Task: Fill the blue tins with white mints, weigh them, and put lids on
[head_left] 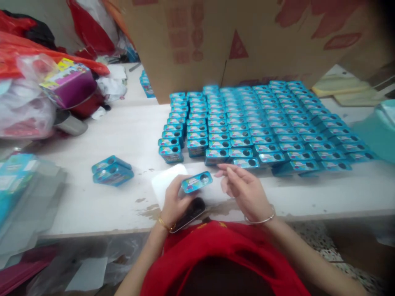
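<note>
My left hand (176,201) grips a small blue printed box (196,182) by its sides, its narrow top face with a round hole turned up. To the right of that box is my right hand (247,189), its fingers loosely bent and apart, slightly blurred, with nothing visible in them. Under my left hand lie a dark open-topped tray (193,211) and a white sheet or pad (165,185). Many similar blue boxes (240,123) stand in packed rows beyond my hands.
Two blue boxes (112,170) sit apart on the left of the white table (123,135). A large cardboard carton (197,45) rises behind the rows. Plastic bags (27,107), a purple box (72,86) and a metal cup (70,124) crowd the left; a teal container (376,135) is at right.
</note>
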`<state>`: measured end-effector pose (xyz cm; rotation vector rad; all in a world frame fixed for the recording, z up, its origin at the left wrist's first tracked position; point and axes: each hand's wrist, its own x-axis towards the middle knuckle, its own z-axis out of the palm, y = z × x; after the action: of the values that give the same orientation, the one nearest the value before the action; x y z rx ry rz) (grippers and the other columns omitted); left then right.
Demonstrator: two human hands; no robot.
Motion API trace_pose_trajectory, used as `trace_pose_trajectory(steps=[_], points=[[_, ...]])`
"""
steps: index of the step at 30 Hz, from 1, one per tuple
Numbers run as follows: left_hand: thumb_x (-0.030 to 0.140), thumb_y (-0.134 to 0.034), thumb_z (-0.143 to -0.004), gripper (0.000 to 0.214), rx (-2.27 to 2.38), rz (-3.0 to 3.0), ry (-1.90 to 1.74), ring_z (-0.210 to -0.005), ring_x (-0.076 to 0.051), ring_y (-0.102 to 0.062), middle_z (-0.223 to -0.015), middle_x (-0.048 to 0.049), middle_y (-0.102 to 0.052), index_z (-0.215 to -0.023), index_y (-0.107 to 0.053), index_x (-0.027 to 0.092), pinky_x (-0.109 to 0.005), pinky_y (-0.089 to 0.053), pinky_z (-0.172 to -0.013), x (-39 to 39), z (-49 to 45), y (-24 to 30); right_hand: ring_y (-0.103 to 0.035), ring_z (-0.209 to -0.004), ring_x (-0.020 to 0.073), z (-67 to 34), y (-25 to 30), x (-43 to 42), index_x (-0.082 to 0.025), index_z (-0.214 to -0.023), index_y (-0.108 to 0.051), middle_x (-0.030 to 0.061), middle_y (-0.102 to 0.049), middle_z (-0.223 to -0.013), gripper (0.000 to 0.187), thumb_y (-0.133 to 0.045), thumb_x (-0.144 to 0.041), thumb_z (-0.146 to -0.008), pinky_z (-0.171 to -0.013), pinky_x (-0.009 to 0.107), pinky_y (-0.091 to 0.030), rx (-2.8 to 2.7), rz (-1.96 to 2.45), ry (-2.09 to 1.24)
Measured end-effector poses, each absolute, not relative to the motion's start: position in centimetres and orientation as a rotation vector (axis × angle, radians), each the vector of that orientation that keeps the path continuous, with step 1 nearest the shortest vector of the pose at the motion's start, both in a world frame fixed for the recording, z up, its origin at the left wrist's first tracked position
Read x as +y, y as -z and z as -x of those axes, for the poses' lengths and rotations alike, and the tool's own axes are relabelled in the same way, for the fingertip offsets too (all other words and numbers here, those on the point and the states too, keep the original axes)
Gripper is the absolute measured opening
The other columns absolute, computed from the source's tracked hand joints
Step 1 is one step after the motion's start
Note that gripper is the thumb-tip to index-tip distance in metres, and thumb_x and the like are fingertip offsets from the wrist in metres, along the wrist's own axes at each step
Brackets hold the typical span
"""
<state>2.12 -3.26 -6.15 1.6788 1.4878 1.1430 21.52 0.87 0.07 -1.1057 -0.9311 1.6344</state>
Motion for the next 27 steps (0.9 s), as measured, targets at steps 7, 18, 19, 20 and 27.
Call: trace_pose_trajectory(steps=[7,18,19,20,27], points=[[0.022,-0.062,-0.079,0.037,1.238,-1.983,-1.147,-0.098,-0.019,-0.055,-0.107,-0.0091,-0.056,-0.113,-0.048,0.018,-0.034,-0.046,-0.086,3.3,-5.7,8.5,-0.045,-0.046,0.0062,-24.9,5.3,-1.1,-0.014,-0.085,-0.066,0.0045,-0.064,-0.073,0.037,-0.073,-0.045,-0.066,-0.039,0.02,-0.025,-0.681,1.315,-1.754],[0.041,-0.062,-0.08,0.045,2.073,-2.269,-1.145,-0.108,-0.025,-0.049,-0.109,-0.0123,-0.055,-0.116,-0.047,0.018,-0.041,-0.038,-0.093,1.1,3.3,5.6,-0.041,-0.046,0.0073,-24.3,6.2,-1.9,-0.015,-0.089,-0.067,0.0049,-0.063,-0.071,0.043,-0.073,-0.051,-0.066,-0.043,0.024,-0.028,-0.778,1.426,-1.935],[0.04,-0.061,-0.081,0.042,2.244,-2.209,-1.15,-0.107,-0.025,-0.049,-0.109,-0.0123,-0.055,-0.114,-0.048,0.018,-0.042,-0.037,-0.093,0.2,6.0,5.3,-0.04,-0.044,0.0071,-24.1,6.3,-1.9,-0.015,-0.088,-0.067,0.0044,-0.062,-0.069,0.044,-0.073,-0.052,-0.065,-0.043,0.025,-0.027,-0.781,1.43,-1.953],[0.041,-0.061,-0.08,0.041,2.416,-2.146,-1.105,-0.106,-0.026,-0.049,-0.108,-0.0127,-0.055,-0.112,-0.049,0.017,-0.043,-0.036,-0.093,-0.7,8.6,5.0,-0.038,-0.043,0.007,-24.0,6.4,-1.9,-0.015,-0.088,-0.067,0.0039,-0.061,-0.066,0.044,-0.073,-0.052,-0.065,-0.043,0.025,-0.026,-0.789,1.429,-1.974],[0.037,-0.059,-0.081,0.019,2.769,-2.128,-0.458,-0.119,-0.034,-0.041,-0.127,-0.015,-0.049,-0.091,-0.06,0.021,-0.052,-0.03,-0.094,-4.9,17.5,6.5,-0.037,-0.041,0.0059,-22.7,6.3,-2.1,-0.015,-0.087,-0.067,0.0017,-0.06,-0.062,0.044,-0.072,-0.052,-0.065,-0.043,0.024,-0.023,-0.829,1.36,-2.032]])
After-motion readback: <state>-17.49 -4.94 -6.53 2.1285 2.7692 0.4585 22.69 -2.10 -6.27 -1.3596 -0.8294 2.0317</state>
